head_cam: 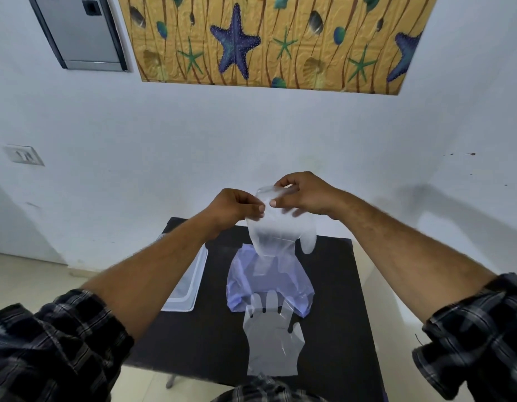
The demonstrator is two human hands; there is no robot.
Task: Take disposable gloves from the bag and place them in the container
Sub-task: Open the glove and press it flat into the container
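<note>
Both hands are raised above a small black table (332,300). My left hand (237,206) and my right hand (302,195) pinch the cuff edge of a clear disposable glove (280,230), which hangs fingers down between them. Below it lies a crumpled bluish plastic bag (268,280) at the table's middle. A second clear glove (270,335) lies flat near the front edge, its fingers resting on the bag. A clear plastic container (184,288) sits at the table's left edge, partly hidden by my left forearm.
A white wall stands right behind the table, with a starfish picture (274,39), a grey panel (80,30) and a switch plate (23,154). Pale floor shows to the left and right of the table.
</note>
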